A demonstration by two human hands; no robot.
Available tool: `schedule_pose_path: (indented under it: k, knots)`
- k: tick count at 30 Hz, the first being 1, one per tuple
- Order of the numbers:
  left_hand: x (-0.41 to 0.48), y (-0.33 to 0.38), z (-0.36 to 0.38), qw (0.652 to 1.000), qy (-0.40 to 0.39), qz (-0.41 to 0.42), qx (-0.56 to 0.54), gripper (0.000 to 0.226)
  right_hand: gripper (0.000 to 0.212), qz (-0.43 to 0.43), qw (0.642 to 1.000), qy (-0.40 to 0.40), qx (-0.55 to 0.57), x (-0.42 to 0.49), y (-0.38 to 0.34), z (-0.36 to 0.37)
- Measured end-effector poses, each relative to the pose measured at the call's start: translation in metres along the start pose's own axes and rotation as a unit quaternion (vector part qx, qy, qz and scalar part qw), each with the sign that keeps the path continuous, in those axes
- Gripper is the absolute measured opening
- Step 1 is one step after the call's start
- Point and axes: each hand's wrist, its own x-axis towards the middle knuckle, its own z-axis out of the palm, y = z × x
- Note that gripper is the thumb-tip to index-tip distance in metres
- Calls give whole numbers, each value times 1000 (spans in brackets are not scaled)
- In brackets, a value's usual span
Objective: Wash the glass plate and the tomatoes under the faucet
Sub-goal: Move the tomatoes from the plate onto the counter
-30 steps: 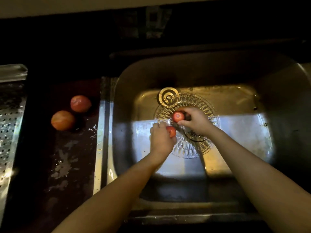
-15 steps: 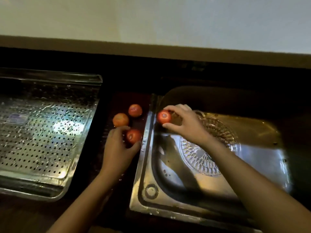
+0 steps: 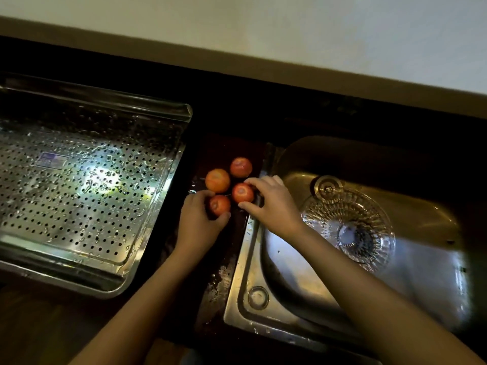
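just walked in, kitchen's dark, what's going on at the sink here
A person is setting tomatoes on the dark counter left of the sink. The left hand holds one tomato, the right hand another; two more sit beside them. The glass plate lies in the basin.

Dim kitchen scene, lit from near the camera and falling off into black.

A hard white glare is bouncing off the wet perforated tray (image 3: 87,185) and off the sink (image 3: 434,272) floor at right, washing out detail there. The counter (image 3: 224,280) between them is sinking into deep shadow, and the far strip under the pale wall is reading pure black. The tomatoes (image 3: 217,180) are glowing orange-red with small highlights. Both forearms are casting soft shadows. Straight edges are bowing toward the frame borders, and the near arms are looking soft and slightly smeared.
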Motion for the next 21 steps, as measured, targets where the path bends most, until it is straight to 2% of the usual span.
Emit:
schedule_pose_path:
  k: [7, 10, 13, 16, 18, 21]
  knots:
    - [0, 0, -2, 1000, -23, -8, -16, 59, 51, -9, 1000, 27, 4, -3, -1, 4]
    - [-2, 1, -7, 1000, -19, 3, -8, 60, 57, -9, 999, 23, 20, -2, -2, 3]
    - [-8, 10, -16, 999, 13, 43, 25, 54, 60, 2, 998, 22, 50, -9, 3, -3]
    - [-17, 35, -21, 995, 26, 97, 16, 47, 52, 29, 996, 31, 73, -25, 18, -14]
    - [-22, 56, -15, 987, 10, 159, 8, 43, 48, 64, 993, 35, 90, -42, 37, -23]
    - [-21, 90, 16, 975, -66, 212, -28, 42, 46, 150, 983, 23, 103, -74, 79, -33]
